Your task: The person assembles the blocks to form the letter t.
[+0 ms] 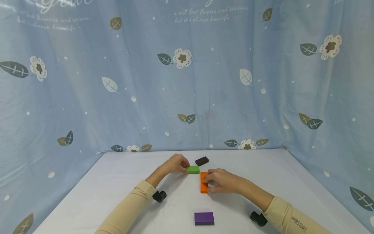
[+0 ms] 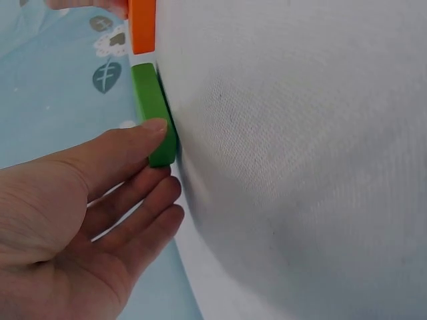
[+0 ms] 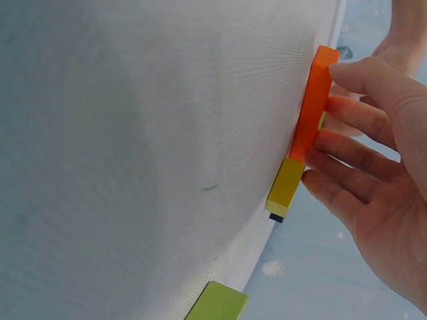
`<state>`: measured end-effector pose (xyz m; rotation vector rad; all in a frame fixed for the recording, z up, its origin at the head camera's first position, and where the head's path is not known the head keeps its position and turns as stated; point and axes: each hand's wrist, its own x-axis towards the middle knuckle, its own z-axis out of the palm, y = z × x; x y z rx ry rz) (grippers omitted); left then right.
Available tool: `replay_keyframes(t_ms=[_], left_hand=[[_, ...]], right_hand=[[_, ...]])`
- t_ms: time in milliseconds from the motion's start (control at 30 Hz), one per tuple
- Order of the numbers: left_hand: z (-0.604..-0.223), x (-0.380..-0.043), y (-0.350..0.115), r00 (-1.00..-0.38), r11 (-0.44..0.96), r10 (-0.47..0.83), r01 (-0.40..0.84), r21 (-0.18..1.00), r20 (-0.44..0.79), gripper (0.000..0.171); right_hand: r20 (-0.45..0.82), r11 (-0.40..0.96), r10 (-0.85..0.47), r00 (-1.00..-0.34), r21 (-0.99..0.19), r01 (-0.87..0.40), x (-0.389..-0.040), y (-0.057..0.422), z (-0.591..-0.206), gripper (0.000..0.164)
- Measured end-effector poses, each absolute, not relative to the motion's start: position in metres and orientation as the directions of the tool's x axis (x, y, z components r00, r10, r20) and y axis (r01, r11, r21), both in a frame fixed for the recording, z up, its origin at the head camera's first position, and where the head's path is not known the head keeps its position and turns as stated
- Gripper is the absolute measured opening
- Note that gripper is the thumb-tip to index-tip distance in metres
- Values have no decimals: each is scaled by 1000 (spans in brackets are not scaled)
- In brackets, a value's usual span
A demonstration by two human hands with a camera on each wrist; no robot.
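My left hand [image 1: 176,163] holds the left end of a flat green block [image 1: 193,169] on the white table. In the left wrist view the thumb lies on the near face of the green block [image 2: 152,110], and the other fingers are behind or below its end. Nearer to me and slightly right, my right hand [image 1: 223,181] grips an orange block [image 1: 203,183] by its right side. The right wrist view shows the thumb and fingers at the orange block [image 3: 312,107], with a yellow block [image 3: 285,187] beside the fingertips. That yellow block is hidden in the head view.
A dark block [image 1: 202,161] lies behind the green one. Closer to me lies a purple block [image 1: 204,218]. A yellow-green block [image 3: 217,303] shows at the bottom of the right wrist view. A blue patterned curtain [image 1: 204,97] surrounds the white table [image 1: 122,172].
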<state>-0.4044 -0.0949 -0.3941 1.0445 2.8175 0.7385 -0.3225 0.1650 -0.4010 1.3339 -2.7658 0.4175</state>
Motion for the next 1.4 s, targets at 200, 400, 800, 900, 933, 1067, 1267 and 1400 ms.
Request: replay_keyframes(t_ms=[200, 400, 800, 900, 933, 1067, 1267, 1400], left_hand=[[-394, -405, -90, -760, 647, 637, 617, 449, 126, 25], [-395, -405, -87, -752, 635, 645, 626, 452, 136, 24], [-396, -404, -81, -741, 623, 657, 637, 454, 138, 23], [-396, -403, -79, -742, 627, 657, 637, 449, 136, 23], [-396, -403, -79, -741, 627, 658, 639, 446, 136, 23], [-395, -402, -77, -734, 623, 664, 646, 441, 138, 23], [-395, -403, -76, -737, 627, 662, 643, 439, 135, 24], [-396, -403, -76, -741, 632, 659, 640, 437, 131, 24]], right_hand=[[159, 583, -767, -622, -231, -779, -323, 165, -401, 24], [165, 579, -767, -620, -237, -780, -323, 166, -401, 24], [143, 596, -757, -638, -249, -763, -321, 165, -399, 25], [151, 592, -761, -631, -238, -770, -320, 165, -399, 24], [153, 590, -762, -630, -237, -772, -320, 165, -398, 24], [160, 586, -765, -623, -228, -778, -320, 165, -398, 24], [159, 585, -765, -624, -231, -777, -320, 165, -398, 24], [145, 600, -757, -637, -231, -766, -321, 164, -399, 24]])
